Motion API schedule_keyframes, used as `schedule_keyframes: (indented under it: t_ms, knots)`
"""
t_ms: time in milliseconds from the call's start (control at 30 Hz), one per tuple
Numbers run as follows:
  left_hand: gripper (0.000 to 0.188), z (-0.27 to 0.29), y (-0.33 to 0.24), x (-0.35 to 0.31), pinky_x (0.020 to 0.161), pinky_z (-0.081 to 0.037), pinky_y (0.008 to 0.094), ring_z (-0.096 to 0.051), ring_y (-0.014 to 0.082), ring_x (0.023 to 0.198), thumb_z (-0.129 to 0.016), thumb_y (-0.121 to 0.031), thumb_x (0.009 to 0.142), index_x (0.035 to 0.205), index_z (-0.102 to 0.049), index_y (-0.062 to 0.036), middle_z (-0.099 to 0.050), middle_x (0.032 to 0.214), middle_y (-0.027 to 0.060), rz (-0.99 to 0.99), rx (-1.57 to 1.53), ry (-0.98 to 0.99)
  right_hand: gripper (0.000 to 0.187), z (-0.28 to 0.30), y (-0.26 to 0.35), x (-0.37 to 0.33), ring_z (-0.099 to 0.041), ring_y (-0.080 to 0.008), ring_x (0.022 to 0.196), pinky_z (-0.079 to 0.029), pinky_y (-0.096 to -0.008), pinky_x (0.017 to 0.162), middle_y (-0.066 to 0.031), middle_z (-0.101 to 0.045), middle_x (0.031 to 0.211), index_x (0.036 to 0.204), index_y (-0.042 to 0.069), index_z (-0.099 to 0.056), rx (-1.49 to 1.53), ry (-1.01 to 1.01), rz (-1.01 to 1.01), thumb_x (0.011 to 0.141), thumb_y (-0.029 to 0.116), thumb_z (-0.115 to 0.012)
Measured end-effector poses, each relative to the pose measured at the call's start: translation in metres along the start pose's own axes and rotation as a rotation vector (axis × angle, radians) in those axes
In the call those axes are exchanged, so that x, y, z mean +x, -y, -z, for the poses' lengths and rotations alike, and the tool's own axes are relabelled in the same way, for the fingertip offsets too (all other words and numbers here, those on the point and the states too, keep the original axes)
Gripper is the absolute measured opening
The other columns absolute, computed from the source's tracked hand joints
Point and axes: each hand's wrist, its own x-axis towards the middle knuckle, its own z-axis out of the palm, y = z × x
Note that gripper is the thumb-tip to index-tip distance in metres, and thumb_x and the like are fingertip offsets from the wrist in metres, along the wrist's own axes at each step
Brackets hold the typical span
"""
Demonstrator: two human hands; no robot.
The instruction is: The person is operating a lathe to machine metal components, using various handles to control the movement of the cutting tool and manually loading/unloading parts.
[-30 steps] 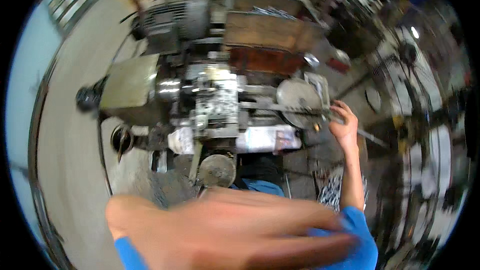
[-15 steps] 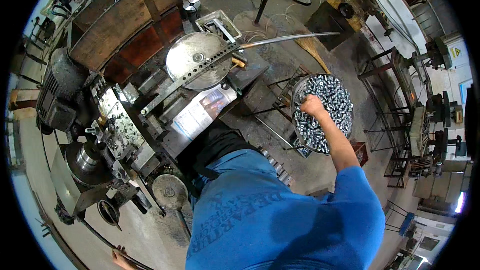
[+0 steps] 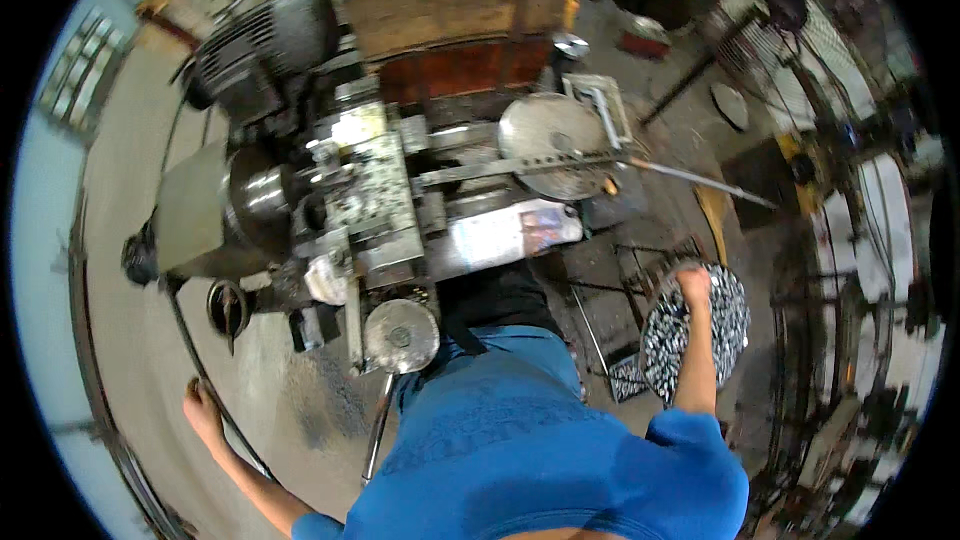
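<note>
Metal parts (image 3: 700, 325) under right hand (image 3: 692, 286)

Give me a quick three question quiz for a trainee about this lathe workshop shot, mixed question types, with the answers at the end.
1. True or false: the right hand reaches into the round basket of small metal parts.
2. Multiple choice: where is the left hand? A) on the round metal disc on top of the machine, B) low at the person's left side, out over the concrete floor, C) in the basket.
3. Fill in: the person's shirt is ____ in colour.

Key: 1 true; 2 B; 3 blue.
</note>
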Motion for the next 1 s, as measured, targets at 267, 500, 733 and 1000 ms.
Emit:
schedule_keyframes:
  t_ms: [267, 500, 733, 1000]
  knots:
    - [0.025, -0.016, -0.293, -0.084, 0.073, -0.049, 0.0271, -0.063, 0.0146, 0.08, -0.057, -0.014, 0.086, 0.105, -0.06, 0.0013, -0.067, 0.086, 0.0102, -0.347, -0.665, 0.23, 0.039, 0.229, 0.275, 0.094, -0.056, -0.0267, 0.099, -0.043, -0.0326, 0.087, -0.013, -0.058, 0.102, 0.091, 0.0, -0.068, 1.09, -0.068, 0.345, 0.055, 0.004, -0.054]
    - [0.04, -0.103, -0.356, -0.117, 0.063, -0.049, 0.0278, -0.062, 0.0147, 0.068, -0.048, -0.032, 0.093, 0.084, -0.062, 0.0043, -0.063, 0.073, 0.0093, -0.527, -1.087, 1.051, 0.046, 0.345, 0.483, 0.085, -0.051, -0.0321, 0.105, -0.042, -0.0375, 0.091, -0.0185, -0.05, 0.112, 0.098, 0.001, -0.062, 1.137, -0.049, 1.059, 0.053, 0.01, -0.059]
    - [0.031, -0.092, -0.322, -0.111, 0.062, -0.048, 0.0265, -0.06, 0.0133, 0.066, -0.053, -0.024, 0.091, 0.083, -0.062, 0.0046, -0.062, 0.069, 0.0083, -0.447, -1.087, 0.88, 0.043, 0.335, 0.516, 0.084, -0.05, -0.0355, 0.105, -0.043, -0.04, 0.089, -0.0201, -0.049, 0.114, 0.095, 0.001, -0.061, 0.954, -0.038, 1.241, 0.054, 0.012, -0.06]
    - [0.025, -0.065, -0.31, -0.086, 0.058, -0.045, 0.0245, -0.057, 0.0088, 0.066, -0.061, -0.018, 0.084, 0.097, -0.06, 0.0037, -0.062, 0.075, 0.0063, -0.525, -0.617, 0.628, 0.032, 0.355, 0.558, 0.11, -0.054, -0.0315, 0.092, -0.047, -0.0389, 0.078, -0.0156, -0.056, 0.109, 0.082, 0.0, -0.063, 0.526, -0.028, 1.394, 0.054, 0.016, -0.062]
